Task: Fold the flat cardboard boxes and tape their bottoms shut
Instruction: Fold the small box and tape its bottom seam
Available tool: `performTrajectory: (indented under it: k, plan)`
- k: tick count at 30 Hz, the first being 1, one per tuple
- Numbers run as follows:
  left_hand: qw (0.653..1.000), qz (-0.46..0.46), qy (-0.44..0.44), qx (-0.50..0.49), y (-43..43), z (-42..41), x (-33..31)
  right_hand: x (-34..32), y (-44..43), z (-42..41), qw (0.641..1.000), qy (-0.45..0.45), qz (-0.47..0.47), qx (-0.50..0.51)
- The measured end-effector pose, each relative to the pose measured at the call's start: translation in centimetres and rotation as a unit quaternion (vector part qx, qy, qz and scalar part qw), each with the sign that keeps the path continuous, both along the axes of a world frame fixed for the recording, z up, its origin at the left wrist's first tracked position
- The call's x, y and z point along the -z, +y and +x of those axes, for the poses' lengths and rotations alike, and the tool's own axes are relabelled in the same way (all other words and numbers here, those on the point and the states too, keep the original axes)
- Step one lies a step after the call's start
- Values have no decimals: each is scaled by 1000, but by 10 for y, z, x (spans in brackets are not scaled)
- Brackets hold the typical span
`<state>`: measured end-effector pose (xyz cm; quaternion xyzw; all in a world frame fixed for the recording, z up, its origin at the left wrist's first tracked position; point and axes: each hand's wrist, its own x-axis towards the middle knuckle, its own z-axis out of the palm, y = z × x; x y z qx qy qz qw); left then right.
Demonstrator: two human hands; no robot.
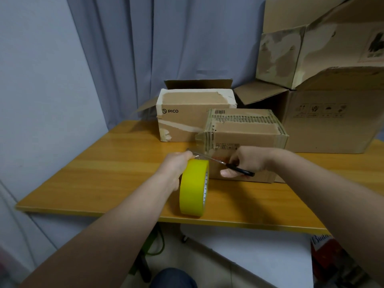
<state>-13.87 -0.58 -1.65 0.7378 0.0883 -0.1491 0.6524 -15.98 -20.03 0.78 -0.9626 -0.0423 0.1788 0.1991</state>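
Note:
My left hand [176, 165] grips a yellow tape roll [193, 188] above the wooden table [93, 173], with a strip of clear tape stretched from the roll toward a small cardboard box [245, 138]. In my right hand [245, 161] I hold black-handled scissors [224, 163], whose blades reach across the stretched tape just above the roll. The small box stands upturned, its taped seam facing up. Right behind it on the left stands a box marked PICO [187, 119], with its flaps open at the back.
A large open cardboard box [324, 121] stands at the back right of the table, with another worn box [311, 53] stacked on it. Blue curtains hang behind. A chair base and a red bag [332, 258] are on the floor below the table's front edge.

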Motion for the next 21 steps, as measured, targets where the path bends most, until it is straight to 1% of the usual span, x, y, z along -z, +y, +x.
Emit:
performTrajectory:
  k: [3, 5, 7, 9, 11, 13, 18, 20, 21]
  plan:
    - [999, -18, -48, -6, 3, -11, 4, 19, 4, -6, 1000, 15, 6, -3]
    - [995, -32, -97, -12, 5, -19, 10, 33, 4, -10, 999, 5, 31, 8]
    - [987, -20, -160, -17, 4, -26, 15, 39, 0, -20, 998, -22, 57, 30]
    - [977, -15, -213, -17, -2, -33, 18, 44, -11, -30, 990, -58, 111, 66]
    - [970, -30, -243, -10, -15, -40, 20, 48, -27, -44, 977, -88, 162, 111]
    - [965, -40, -261, 2, -33, -45, 22, 53, -47, -58, 962, -123, 179, 164]
    - [951, -55, -304, 32, -84, -53, 28, 73, -103, -100, 947, -153, 82, 269]
    - [947, -59, -313, 42, -96, -56, 28, 80, -130, -116, 933, -156, 3, 326]
    - [946, -63, -316, 48, -100, -57, 28, 82, -143, -122, 918, -147, -40, 366]
